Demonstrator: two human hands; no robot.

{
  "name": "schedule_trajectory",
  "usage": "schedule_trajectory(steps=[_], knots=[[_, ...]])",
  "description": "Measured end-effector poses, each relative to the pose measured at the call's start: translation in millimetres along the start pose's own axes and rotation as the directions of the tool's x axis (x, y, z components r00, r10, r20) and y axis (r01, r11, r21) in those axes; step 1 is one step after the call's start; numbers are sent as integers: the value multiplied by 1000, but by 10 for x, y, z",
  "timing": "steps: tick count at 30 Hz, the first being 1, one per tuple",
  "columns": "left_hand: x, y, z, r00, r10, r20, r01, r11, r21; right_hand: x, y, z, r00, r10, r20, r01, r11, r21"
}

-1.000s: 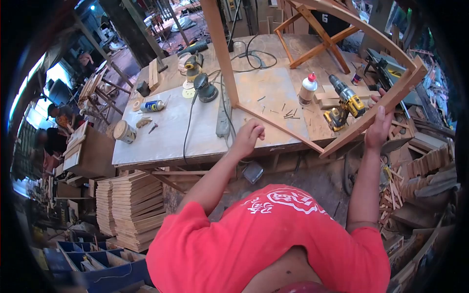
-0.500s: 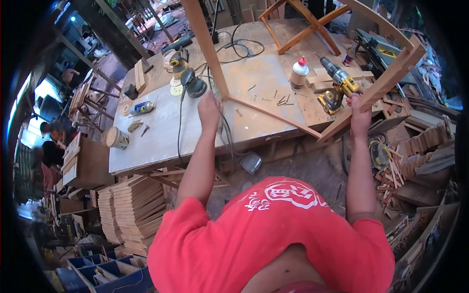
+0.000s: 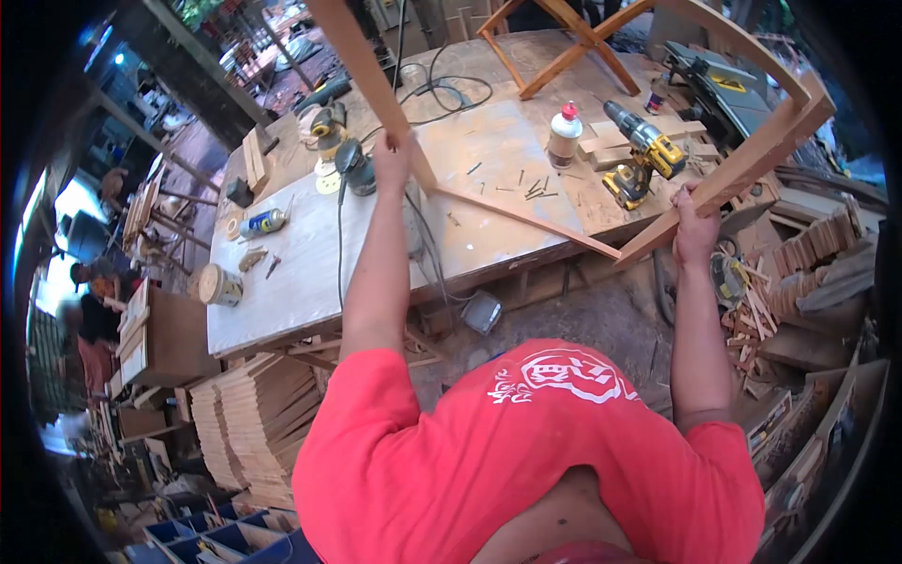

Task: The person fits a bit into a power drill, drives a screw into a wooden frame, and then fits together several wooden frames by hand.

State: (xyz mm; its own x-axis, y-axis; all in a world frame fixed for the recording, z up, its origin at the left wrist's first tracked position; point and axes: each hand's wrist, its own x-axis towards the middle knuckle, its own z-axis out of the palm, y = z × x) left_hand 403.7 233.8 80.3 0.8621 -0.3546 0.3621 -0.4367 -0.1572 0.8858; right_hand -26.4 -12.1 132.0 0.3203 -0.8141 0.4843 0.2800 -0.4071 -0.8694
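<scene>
A wooden frame (image 3: 526, 221), made of long posts joined by a thin rail, stands tilted in front of me across the near edge of the workbench (image 3: 282, 324). My left hand (image 3: 393, 162) is closed around its left post, a little above where the rail meets it. Lower on the thick right post, my right hand (image 3: 695, 227) has its fingers wrapped around the wood. A curved wooden piece joins this post near its upper end. Just left of my left hand sits a dark sander (image 3: 355, 167). Beyond my right hand is a yellow cordless drill (image 3: 648, 150).
On the bench are a glue bottle (image 3: 565, 136), loose screws (image 3: 537, 190), a spray can (image 3: 263, 223), a tub (image 3: 220, 285) and cables. Crossed wooden legs (image 3: 583, 42) stand at the back. Stacked boards (image 3: 249, 423) lie below left. Another person (image 3: 99, 315) is at far left.
My left hand has moved up and onto the left post, closing around it. The frame's right post has swung slightly outward to the right, my right hand still on it. The view has shifted slightly.
</scene>
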Motion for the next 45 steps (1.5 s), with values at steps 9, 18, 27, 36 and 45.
schedule_trajectory(steps=[9,18,27,36,45], knots=[[-396,535,270,858,267,439,-8,862,-507,15,-535,-954,994,78,-82,-71,993,93],[-1205,817,901,844,-76,532,282,906,-317,-140,-417,-1791,922,341,-185,-331,940,84],[-1826,893,1082,819,-240,521,425,864,-269,-26,-108,-2253,866,496,-57,-496,868,16],[-2539,721,604,851,-402,338,462,879,-117,127,481,-2091,778,600,188,-613,790,17],[-3110,774,-8,853,-519,59,522,842,-138,329,680,-1378,663,622,417,-689,724,15]])
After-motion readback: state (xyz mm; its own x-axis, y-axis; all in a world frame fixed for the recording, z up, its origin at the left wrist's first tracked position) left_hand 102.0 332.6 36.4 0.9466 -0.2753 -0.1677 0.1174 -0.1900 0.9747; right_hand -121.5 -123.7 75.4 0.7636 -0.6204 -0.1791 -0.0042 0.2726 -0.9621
